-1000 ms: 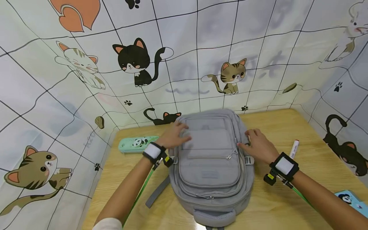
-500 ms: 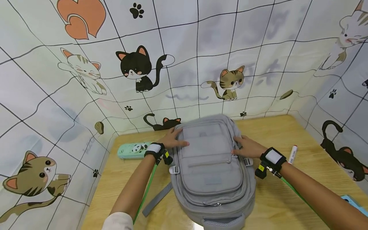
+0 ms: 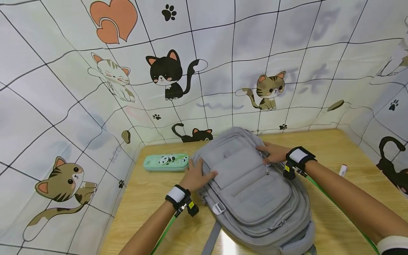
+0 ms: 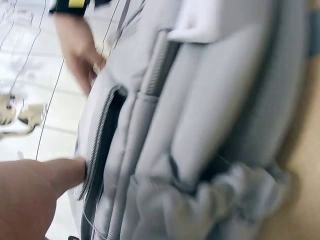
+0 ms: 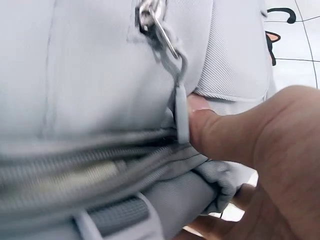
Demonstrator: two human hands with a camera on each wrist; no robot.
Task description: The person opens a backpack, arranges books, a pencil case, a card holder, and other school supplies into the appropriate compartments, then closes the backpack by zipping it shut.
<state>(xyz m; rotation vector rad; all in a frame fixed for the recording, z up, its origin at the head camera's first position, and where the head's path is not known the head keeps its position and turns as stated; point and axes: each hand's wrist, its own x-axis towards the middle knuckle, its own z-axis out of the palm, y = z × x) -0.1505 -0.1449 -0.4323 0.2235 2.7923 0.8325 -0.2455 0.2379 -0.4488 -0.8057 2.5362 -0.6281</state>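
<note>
A grey fabric backpack (image 3: 251,193) is lying front-up on the light wooden table (image 3: 334,226), turned at an angle with its top toward the far wall. It is looking soft and slack, likely light, so it would sag if lifted by one corner; the firmer places to take hold appear to be the top edge, the zip tabs and the strap webbing.

The left hand (image 3: 197,176) is resting on the bag's near-left edge, fingers mostly straight and pressing the cloth beside a partly open zip seam. The right hand (image 3: 274,152) is lying at the far-right edge, its thumb (image 5: 225,132) pressing against a grey zip pull tab (image 5: 181,117); whether it is actually pinching the tab I cannot tell.

A mint-green panda pencil case (image 3: 165,162) is sitting just left of the bag. A white marker (image 3: 342,170) is lying well apart on the right. A cat-patterned white cloth (image 3: 95,88) is hanging around the table.
</note>
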